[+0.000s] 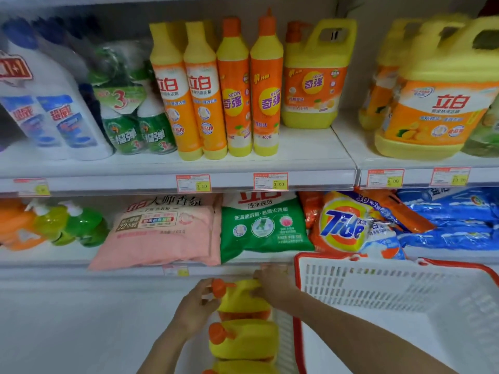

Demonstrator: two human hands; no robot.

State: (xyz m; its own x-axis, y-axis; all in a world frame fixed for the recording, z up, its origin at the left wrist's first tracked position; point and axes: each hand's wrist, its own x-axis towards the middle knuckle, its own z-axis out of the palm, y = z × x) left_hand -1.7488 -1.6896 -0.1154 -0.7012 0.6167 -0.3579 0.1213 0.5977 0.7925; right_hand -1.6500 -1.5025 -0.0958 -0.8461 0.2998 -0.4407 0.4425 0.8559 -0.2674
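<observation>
Three yellow detergent jugs with orange pump caps stand in a row on the low white shelf, seen from above. The farthest jug (239,296) is held between both hands. My left hand (195,306) wraps its fingers round the orange pump cap side. My right hand (272,286) grips the jug's handle end from the right. The second jug (243,338) stands just behind it toward me, and a third jug (240,368) shows at the bottom edge.
A white basket with a red rim (299,290) sits right of the jugs. Above are bags of washing powder, pink (162,233), green (262,225) and Tide (343,222). The top shelf (172,168) holds yellow-orange dish soap bottles and jugs, with price tags along its edge.
</observation>
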